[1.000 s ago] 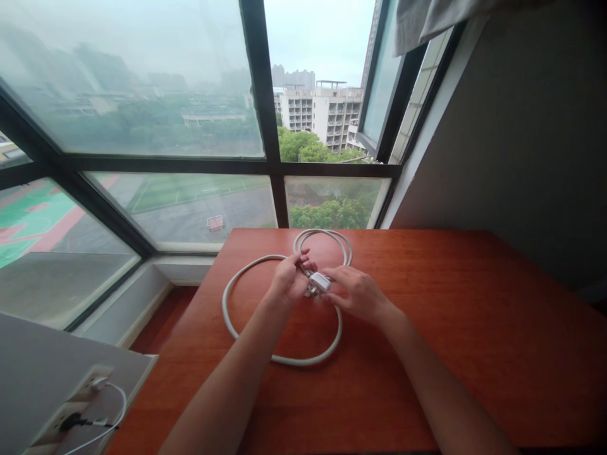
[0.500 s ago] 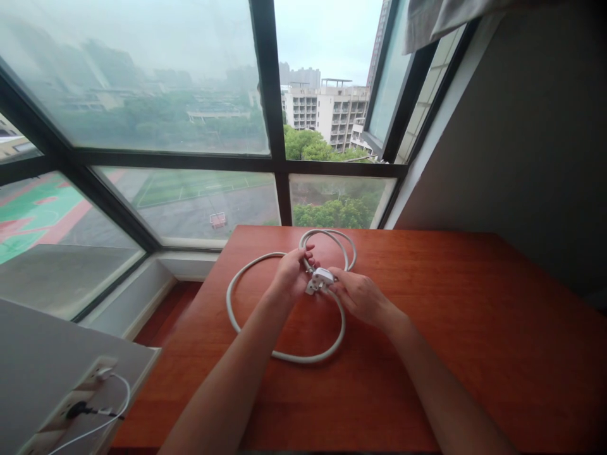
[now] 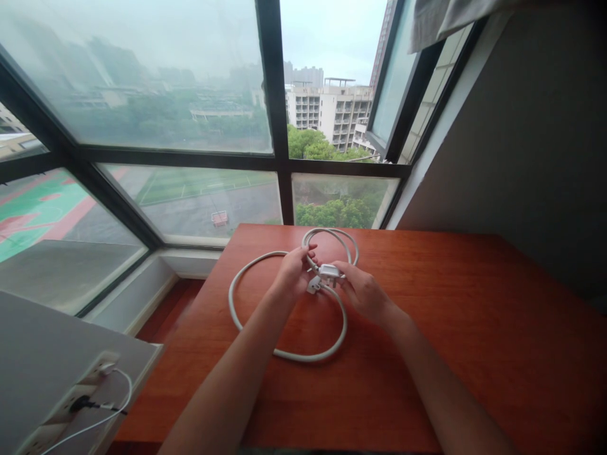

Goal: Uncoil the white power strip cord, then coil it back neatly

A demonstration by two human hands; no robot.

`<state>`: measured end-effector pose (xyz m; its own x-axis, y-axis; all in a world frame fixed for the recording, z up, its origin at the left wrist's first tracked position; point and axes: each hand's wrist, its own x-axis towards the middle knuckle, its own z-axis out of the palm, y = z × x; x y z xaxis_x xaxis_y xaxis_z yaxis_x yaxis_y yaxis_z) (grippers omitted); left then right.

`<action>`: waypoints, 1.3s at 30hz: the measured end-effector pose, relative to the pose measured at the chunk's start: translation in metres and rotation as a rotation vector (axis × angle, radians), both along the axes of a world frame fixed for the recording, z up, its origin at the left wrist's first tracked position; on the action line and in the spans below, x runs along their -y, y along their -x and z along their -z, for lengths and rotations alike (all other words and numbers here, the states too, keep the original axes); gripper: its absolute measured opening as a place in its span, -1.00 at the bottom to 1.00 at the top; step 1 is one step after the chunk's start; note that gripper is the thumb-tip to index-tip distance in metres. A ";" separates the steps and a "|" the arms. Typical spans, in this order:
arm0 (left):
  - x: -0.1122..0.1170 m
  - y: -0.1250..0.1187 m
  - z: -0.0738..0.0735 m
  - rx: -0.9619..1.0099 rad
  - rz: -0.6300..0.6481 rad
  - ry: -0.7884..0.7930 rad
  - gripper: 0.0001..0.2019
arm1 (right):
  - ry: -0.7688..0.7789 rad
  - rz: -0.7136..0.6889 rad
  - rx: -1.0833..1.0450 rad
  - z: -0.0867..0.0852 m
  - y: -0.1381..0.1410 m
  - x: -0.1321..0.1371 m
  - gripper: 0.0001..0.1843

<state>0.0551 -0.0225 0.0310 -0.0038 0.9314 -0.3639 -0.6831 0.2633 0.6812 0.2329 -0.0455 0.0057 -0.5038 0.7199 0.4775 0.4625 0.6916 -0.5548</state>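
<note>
A thick pale grey power cord lies in loops on the reddish-brown table, one large loop in front and smaller ones behind. With my right hand I pinch a white plug between thumb and fingers, its prongs tilted downward. My left hand is curled around the cord just left of the plug, its fingertips showing beyond the cord. Between the hands, just below the white plug, sits a smaller light grey end piece; whether the left hand touches it is hard to make out.
The wooden table stretches to the right and toward me. Behind it stand large dark-framed windows. At lower left, a wall socket strip holds a white charger and a black plug with cables.
My right hand has raised and tilted the white plug slightly, away from the smaller end piece. The left hand stays nearly where it was. The whole view has shifted a little.
</note>
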 end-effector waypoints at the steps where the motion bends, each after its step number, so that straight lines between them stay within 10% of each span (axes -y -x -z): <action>1: 0.000 0.001 0.000 -0.006 -0.006 0.007 -0.88 | -0.015 0.006 0.004 0.000 0.000 0.000 -0.65; 18: -0.001 0.002 -0.011 0.063 0.030 0.146 -0.90 | -0.252 0.162 0.035 0.018 -0.007 -0.010 -0.56; 39: -0.005 0.008 0.002 0.175 0.084 0.125 -0.87 | -0.110 0.019 0.032 0.004 -0.011 -0.008 -0.44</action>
